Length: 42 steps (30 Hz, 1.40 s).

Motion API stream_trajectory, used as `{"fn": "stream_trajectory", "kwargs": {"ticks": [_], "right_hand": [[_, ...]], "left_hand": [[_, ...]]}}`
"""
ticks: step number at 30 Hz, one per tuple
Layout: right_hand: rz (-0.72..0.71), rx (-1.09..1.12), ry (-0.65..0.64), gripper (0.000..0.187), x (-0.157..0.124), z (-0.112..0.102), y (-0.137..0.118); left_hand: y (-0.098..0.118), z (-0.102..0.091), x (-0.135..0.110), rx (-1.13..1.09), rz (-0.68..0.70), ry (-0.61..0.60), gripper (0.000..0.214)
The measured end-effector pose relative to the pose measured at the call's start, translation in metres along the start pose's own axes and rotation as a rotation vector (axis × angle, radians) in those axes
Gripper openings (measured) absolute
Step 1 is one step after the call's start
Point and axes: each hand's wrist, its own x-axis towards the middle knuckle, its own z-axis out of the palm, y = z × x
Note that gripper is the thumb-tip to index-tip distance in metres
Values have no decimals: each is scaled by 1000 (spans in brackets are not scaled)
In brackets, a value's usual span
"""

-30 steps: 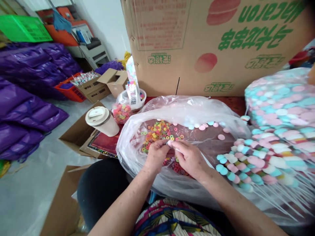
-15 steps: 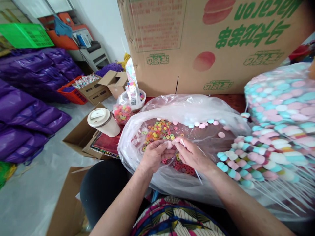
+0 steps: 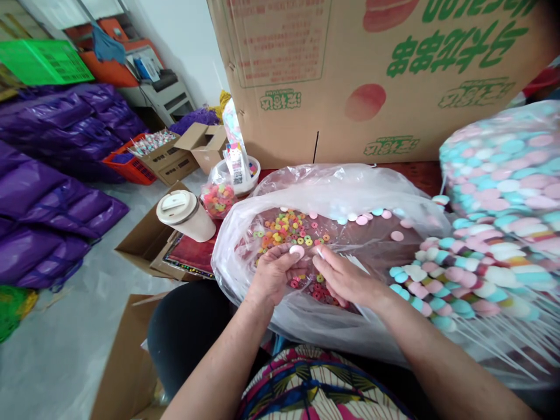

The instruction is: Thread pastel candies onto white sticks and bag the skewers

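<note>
Between thumb and fingers, my left hand (image 3: 272, 274) pinches a flat pink marshmallow (image 3: 296, 251), its round face turned up. Just right of it, my right hand (image 3: 347, 279) is closed on a thin white stick (image 3: 321, 251), whose tip points toward the marshmallow. A small gap separates the two hands. More white sticks (image 3: 355, 262) show beside the right hand. Beneath both hands spreads a clear plastic sheet (image 3: 231, 274) with yellow and orange ring candies (image 3: 284, 228) behind the left hand and red ring candies (image 3: 321, 291) under the fingers. Loose pink, white and blue marshmallows (image 3: 362, 220) lie farther back.
Finished marshmallow skewers (image 3: 464, 274) are heaped at the right, before a clear bag of marshmallows (image 3: 507, 157). A large cardboard box (image 3: 306, 128) stands behind. To the left are a lidded cup (image 3: 186, 216), a bag of ring candies (image 3: 217, 200) and purple bundles (image 3: 52, 204).
My hands have drawn slightly apart. The marshmallow in my left hand now shows its flat face, and the stick in my right hand has shifted its angle. The view has moved a little.
</note>
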Motion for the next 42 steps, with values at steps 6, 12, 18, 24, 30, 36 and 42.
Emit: {"fn": "stream_trajectory", "kwargs": {"ticks": [6, 12, 18, 24, 30, 36, 42], "right_hand": [[-115, -237, 29, 24, -12, -9, -14], [-73, -518, -77, 33, -12, -11, -25], [19, -769, -77, 46, -15, -2, -31], [25, -822, -70, 42, -16, 0, -35], [56, -845, -75, 36, -18, 1, -39], [68, -838, -60, 30, -12, 19, -39], [51, -846, -10, 31, -16, 29, -28]], "left_hand": [[1, 5, -2, -55, 29, -28, 31], [-3, -1, 0, -33, 88, 19, 31], [-5, 3, -3, 39, 152, 102, 34], [-12, 4, 1, 166, 221, 175, 25], [-27, 0, 4, 477, 415, 293, 19], [-45, 2, 4, 617, 422, 379, 20], [-43, 0, 12, 419, 338, 387, 18]]}}
